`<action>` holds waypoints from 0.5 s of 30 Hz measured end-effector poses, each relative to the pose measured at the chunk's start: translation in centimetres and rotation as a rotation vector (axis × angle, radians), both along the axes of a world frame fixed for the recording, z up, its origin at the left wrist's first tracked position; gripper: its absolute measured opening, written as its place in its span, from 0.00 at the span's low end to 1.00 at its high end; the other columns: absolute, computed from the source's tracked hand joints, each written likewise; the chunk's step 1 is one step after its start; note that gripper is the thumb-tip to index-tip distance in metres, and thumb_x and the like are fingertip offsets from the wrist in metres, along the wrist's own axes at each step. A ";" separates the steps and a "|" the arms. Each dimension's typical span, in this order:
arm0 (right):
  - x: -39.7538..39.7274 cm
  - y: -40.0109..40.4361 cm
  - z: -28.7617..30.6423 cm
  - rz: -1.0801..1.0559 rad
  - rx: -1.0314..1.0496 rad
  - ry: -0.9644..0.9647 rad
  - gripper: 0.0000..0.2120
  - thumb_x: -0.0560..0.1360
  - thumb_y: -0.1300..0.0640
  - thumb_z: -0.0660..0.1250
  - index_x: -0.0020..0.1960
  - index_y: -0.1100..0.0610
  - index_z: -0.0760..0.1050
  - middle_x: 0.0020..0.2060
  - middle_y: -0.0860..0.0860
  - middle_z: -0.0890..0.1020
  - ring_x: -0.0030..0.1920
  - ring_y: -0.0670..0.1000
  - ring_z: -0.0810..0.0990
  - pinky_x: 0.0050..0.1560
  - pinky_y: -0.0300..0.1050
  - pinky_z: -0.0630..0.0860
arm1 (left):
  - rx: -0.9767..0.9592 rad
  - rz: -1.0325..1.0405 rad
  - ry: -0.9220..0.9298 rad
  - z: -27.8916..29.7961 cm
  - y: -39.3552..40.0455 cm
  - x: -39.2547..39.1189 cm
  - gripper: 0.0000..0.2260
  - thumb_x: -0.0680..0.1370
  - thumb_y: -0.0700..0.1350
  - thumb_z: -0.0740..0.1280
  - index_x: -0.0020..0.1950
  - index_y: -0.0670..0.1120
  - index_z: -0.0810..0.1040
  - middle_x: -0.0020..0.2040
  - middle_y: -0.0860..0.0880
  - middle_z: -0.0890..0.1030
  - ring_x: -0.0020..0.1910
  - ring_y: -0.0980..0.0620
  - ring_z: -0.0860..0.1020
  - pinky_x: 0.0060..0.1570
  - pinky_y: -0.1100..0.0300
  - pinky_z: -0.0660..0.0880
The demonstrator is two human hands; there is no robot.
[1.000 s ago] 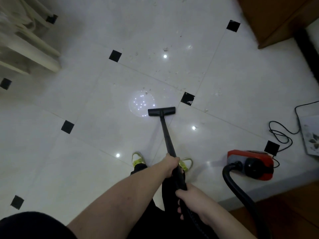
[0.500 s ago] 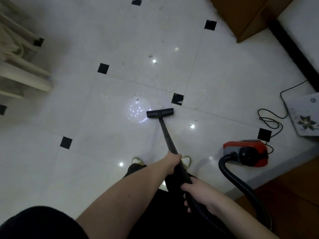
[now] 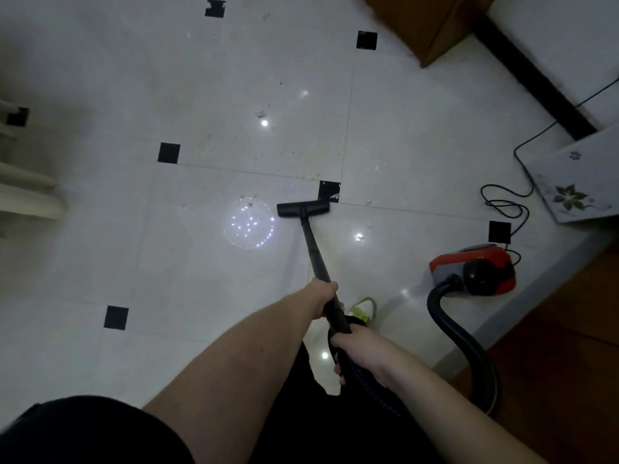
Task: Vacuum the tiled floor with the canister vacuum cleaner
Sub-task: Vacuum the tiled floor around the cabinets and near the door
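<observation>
both hands (image 3: 326,298) grip the wand (image 3: 313,244), nozzle (image 3: 303,208) on tiles.

Dim, grainy view; ceiling-light glare on floor (image 3: 385,128); edges perhaps blurred.

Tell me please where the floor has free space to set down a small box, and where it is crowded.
Free: the tiles left of the floor nozzle, toward the pale furniture. Also free is the littered tile beyond the nozzle. Crowded: the right side, with the red canister, its hose, the black cord and the flowered board.
</observation>
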State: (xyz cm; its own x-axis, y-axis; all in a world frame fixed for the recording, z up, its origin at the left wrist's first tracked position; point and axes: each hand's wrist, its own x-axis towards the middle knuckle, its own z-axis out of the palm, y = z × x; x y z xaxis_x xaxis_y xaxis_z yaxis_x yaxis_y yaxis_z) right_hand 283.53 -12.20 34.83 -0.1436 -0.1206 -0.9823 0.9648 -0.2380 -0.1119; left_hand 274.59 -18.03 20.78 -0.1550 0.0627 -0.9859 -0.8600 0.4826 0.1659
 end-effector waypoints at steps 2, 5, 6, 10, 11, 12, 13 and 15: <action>-0.2 -1.0 0.5 -0.061 -0.019 0.000 0.02 0.77 0.63 0.58 0.49 0.62 0.68 0.32 0.57 0.72 0.28 0.53 0.75 0.28 0.44 0.74 | 0.014 -0.050 -0.012 0.4 -1.0 -0.4 0.14 0.81 0.40 0.57 0.66 0.40 0.62 0.39 0.40 0.75 0.30 0.45 0.77 0.30 0.53 0.75; 0.5 -2.4 1.7 -0.113 -0.031 -0.019 0.02 0.78 0.63 0.59 0.49 0.62 0.70 0.31 0.57 0.74 0.29 0.53 0.76 0.28 0.44 0.75 | 0.040 -0.115 -0.047 1.2 -2.2 0.3 0.11 0.81 0.40 0.57 0.63 0.41 0.62 0.38 0.40 0.75 0.31 0.45 0.77 0.30 0.53 0.76; 1.1 -2.8 2.0 -0.114 -0.024 -0.031 0.04 0.78 0.62 0.60 0.51 0.62 0.70 0.33 0.57 0.75 0.30 0.53 0.76 0.29 0.44 0.76 | 0.042 -0.135 -0.062 1.3 -2.5 0.9 0.10 0.81 0.40 0.57 0.61 0.41 0.63 0.38 0.40 0.75 0.30 0.45 0.78 0.31 0.54 0.77; 4.4 -3.6 3.4 -0.096 -0.015 -0.080 0.11 0.78 0.60 0.61 0.59 0.61 0.69 0.36 0.58 0.76 0.31 0.53 0.77 0.31 0.45 0.77 | 0.055 -0.190 -0.104 1.4 -3.2 4.3 0.15 0.80 0.41 0.58 0.65 0.40 0.62 0.41 0.38 0.77 0.27 0.45 0.78 0.27 0.57 0.78; 5.3 -3.5 3.8 -0.098 -0.021 -0.091 0.11 0.78 0.60 0.62 0.59 0.62 0.69 0.36 0.58 0.76 0.31 0.52 0.77 0.30 0.45 0.77 | 0.054 -0.190 -0.121 1.3 -3.2 5.3 0.16 0.80 0.41 0.59 0.66 0.41 0.61 0.43 0.38 0.78 0.27 0.45 0.79 0.26 0.57 0.78; 6.0 -3.4 4.1 -0.107 -0.030 -0.105 0.11 0.78 0.60 0.62 0.59 0.62 0.69 0.36 0.57 0.76 0.30 0.52 0.77 0.30 0.45 0.76 | 0.046 -0.188 -0.144 1.3 -3.3 6.4 0.17 0.80 0.42 0.59 0.67 0.42 0.61 0.45 0.38 0.78 0.30 0.44 0.80 0.27 0.55 0.79; 6.7 -3.3 4.5 -0.115 -0.042 -0.122 0.11 0.78 0.60 0.62 0.59 0.62 0.69 0.36 0.57 0.75 0.30 0.52 0.77 0.29 0.45 0.76 | 0.034 -0.191 -0.169 1.1 -3.4 7.4 0.18 0.79 0.44 0.60 0.67 0.43 0.60 0.48 0.38 0.79 0.35 0.43 0.81 0.31 0.53 0.80; 7.8 -3.2 5.2 -0.133 -0.075 -0.151 0.11 0.79 0.60 0.62 0.60 0.62 0.69 0.36 0.57 0.75 0.30 0.51 0.77 0.28 0.44 0.75 | 0.000 -0.228 -0.192 0.0 -3.8 9.3 0.22 0.75 0.47 0.62 0.67 0.45 0.60 0.54 0.38 0.78 0.46 0.39 0.81 0.42 0.46 0.81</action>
State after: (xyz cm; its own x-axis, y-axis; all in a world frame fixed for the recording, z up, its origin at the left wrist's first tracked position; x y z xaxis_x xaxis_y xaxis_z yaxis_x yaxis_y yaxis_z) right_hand 291.32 -15.40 39.99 -0.0146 -0.1842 -0.9828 0.9287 -0.3667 0.0549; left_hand 283.90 -21.81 20.77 0.0525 0.0746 -0.9958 -0.7449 0.6671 0.0107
